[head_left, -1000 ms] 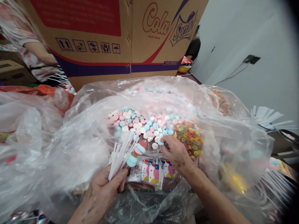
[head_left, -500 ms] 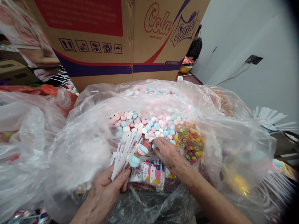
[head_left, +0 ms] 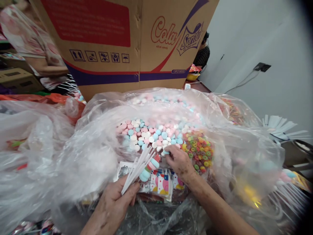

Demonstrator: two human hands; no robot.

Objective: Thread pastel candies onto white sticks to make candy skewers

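My left hand point(head_left: 119, 199) is closed around a bundle of white sticks point(head_left: 138, 169). Beside the sticks, candies in blue, pink and green point(head_left: 148, 169) are lined up in a stack with a red piece at its top. My right hand point(head_left: 179, 161) pinches a blue candy point(head_left: 165, 152) at the near edge of the pile of pink, white and blue candies point(head_left: 146, 133). Colourful ring candies point(head_left: 199, 150) lie just right of that hand. Printed packets with coloured dots point(head_left: 160, 183) lie between the hands.
A large cardboard box point(head_left: 110, 39) stands behind the clear plastic bags point(head_left: 93, 140). More white sticks point(head_left: 281, 125) are at the right. A person point(head_left: 41, 49) is at the back left, and another person point(head_left: 202, 54) is partly behind the box.
My left hand and its sticks have shifted slightly right. My right hand has moved slightly right, and a blue candy now shows at its fingertips. The camera view has shifted a little.
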